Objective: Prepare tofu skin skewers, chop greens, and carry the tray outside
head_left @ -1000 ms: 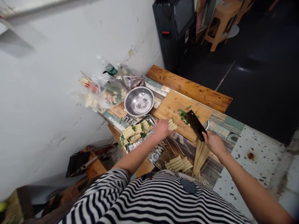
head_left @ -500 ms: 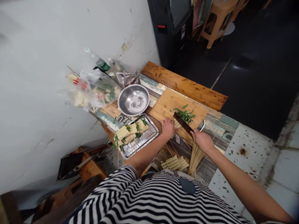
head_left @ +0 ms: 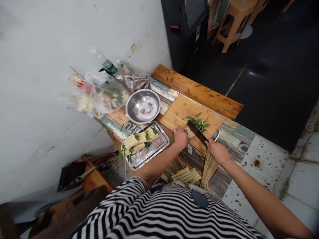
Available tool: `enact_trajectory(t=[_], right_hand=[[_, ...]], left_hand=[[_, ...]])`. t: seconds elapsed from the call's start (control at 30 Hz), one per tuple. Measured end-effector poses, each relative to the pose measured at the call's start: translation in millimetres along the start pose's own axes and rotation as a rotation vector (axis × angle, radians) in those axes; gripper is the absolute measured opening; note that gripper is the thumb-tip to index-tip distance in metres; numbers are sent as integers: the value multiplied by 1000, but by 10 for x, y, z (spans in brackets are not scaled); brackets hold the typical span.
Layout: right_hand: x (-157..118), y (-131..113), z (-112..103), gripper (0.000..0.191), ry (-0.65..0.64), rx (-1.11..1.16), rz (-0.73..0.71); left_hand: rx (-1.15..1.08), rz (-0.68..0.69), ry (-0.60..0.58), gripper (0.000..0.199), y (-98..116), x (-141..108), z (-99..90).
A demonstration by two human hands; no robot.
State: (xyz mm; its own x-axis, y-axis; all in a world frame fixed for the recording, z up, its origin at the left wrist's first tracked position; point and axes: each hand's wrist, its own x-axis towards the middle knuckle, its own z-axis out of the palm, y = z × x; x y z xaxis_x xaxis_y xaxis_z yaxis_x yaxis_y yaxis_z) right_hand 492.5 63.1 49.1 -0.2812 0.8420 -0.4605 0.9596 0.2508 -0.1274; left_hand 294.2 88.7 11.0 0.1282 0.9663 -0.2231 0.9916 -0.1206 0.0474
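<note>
Cleaver [head_left: 197, 131] in the right hand [head_left: 219, 151] slants across the near side of a wooden cutting board [head_left: 171, 114], its dark blade between a heap of chopped greens [head_left: 200, 123] and a small row of pale rolls [head_left: 190, 132]. The right grip is closed firmly around the handle end, with the blade pointing away from the body and toward the left. The left hand [head_left: 181, 137] is at the board's near edge, fingers bent and drawn together against the left end of that row; its underside is hidden, so I cannot tell whether this grip pinches the rolls or only presses on them. The greens lie loose on the board, just beyond the blade.

Left of the board, a metal tray [head_left: 160, 147] carries skewered rolls [head_left: 132, 141] with green tufts at their ends, their sticks pointing toward the body. Behind the tray is a steel basin [head_left: 143, 106], and farther left, by the wall, are clear plastic bags [head_left: 107, 96] of food and a bottle [head_left: 109, 66] with a green label. On the near part of the tabletop [head_left: 229, 137], a sheaf of bare sticks [head_left: 209, 171] lies beside more pale skewers [head_left: 186, 174], close to the striped shirt [head_left: 159, 212].
</note>
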Motion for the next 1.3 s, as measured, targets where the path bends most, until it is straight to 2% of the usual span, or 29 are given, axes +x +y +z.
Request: enact_trajectory(t=[0.5, 0.7, 0.8, 0.9, 0.97, 1.07, 1.17, 1.23, 1.3], right_hand=[[12, -73, 22, 41, -73, -11, 6], [274, -201, 10, 39, -59, 35, -12], [419, -200, 10, 41, -7, 66, 6], [488, -67, -27, 41, 18, 113, 9], [494, 47, -82, 42, 29, 130, -8], [451, 168, -194, 42, 83, 160, -18], [348, 215, -285, 41, 151, 219, 49], [258, 227, -298, 40, 173, 236, 94], [170, 233, -266, 40, 177, 223, 122]], left_hand=[[-30, -7, -33, 49, 17, 42, 3], [-40, -24, -71, 40, 53, 50, -48], [-11, -42, -25, 48, 66, 14, -57], [-11, -48, -22, 57, 32, -61, -136], [-8, 52, -30, 56, -38, -120, -261], [19, 404, -61, 52, -194, -170, -511], [39, 723, -155, 49, -320, -128, -696], [6, 845, -237, 49, -345, -48, -721], [-74, 878, -364, 52, -333, 59, -669]])
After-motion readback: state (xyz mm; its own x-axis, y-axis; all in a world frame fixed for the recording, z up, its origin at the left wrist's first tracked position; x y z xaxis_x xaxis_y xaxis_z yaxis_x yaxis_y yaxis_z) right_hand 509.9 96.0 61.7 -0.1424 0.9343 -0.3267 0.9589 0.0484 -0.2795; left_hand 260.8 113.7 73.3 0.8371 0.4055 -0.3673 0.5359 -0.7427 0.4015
